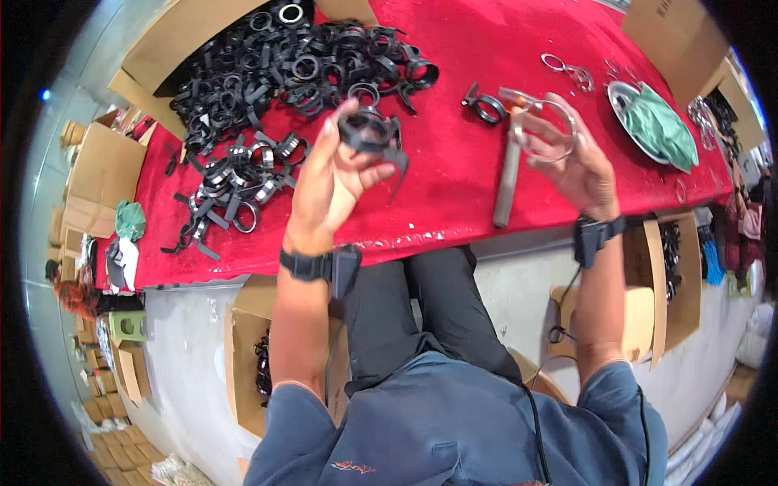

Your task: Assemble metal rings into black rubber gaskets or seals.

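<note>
The red-covered bench [454, 190] bears a heap of black rings [304, 69] at eleven o'clock, a smaller heap [231, 178] at ten, and a pale dish [622, 97] at two.

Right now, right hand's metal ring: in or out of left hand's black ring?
Out: right hand holds metal ring, apart from black ring in left hand.

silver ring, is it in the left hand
No, the silver ring is in the right hand, while the left hand holds a black ring part.

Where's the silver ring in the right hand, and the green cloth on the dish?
Silver ring [574, 130]: head view, on its right rim.
Green cloth [663, 130]: head view, on its middle.
</note>
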